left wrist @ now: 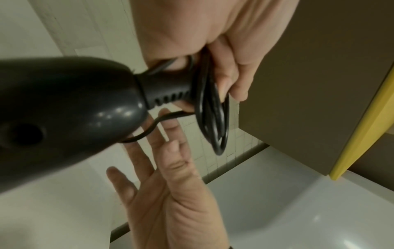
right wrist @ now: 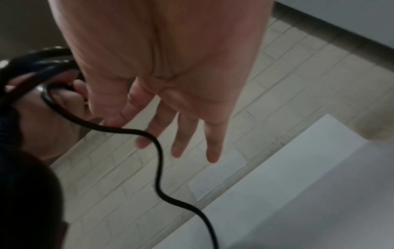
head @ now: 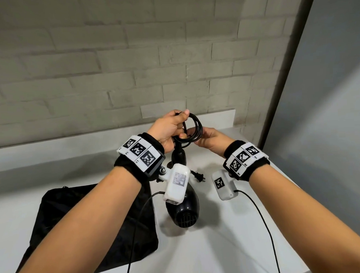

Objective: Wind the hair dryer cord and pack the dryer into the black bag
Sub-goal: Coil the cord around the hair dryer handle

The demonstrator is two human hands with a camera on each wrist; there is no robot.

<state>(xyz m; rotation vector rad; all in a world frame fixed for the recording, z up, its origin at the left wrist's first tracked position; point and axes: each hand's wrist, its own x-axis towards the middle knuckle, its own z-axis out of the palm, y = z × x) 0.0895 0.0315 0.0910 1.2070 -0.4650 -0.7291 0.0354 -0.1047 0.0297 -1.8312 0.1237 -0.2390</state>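
1. Gripping the coiled cord (head: 192, 127), the left hand (head: 170, 128) has its fingers curled round the loops, above the surface (head: 230, 227).
2. Dryer (head: 183, 206) hangs below that fist, long axis running down toward the surface, handle up.
3. Right hand (head: 208, 139) sits just right of the coil, fingers spread, gripping nothing.
4. Loose tail and plug (head: 198, 175) dangle beneath, nearer the right hand, so it looks the natural one to take the next loop.
5. Bag (head: 60, 209) lies flat to the left, unpacked.
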